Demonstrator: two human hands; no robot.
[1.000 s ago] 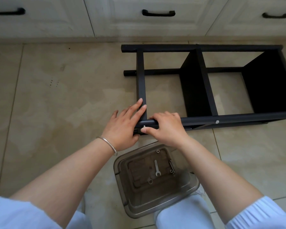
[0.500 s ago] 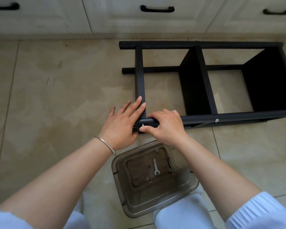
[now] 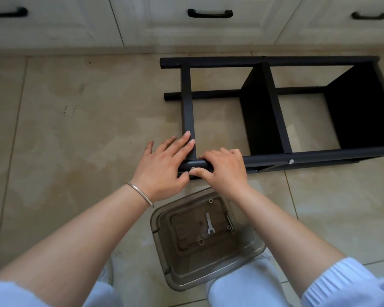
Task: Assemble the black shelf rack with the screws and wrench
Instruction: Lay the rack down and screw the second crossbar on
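Note:
The black shelf rack lies on its side on the tiled floor, two dark shelf panels standing between its tubes. My left hand rests flat, fingers straight, on the left crossbar where it meets the near tube. My right hand curls over that near tube, its thumb beside a silver screw in the tube's left end. A second screw head shows further right on the same tube. A small silver wrench lies in the clear plastic tray below my hands.
The tray also holds loose washers and bolts, and sits against my knees. White cabinet drawers with black handles run along the far wall behind the rack. Beige floor tiles stretch to the left.
Both hands stay at the joint on the near tube with only slight shifts; the camera has tilted a little.

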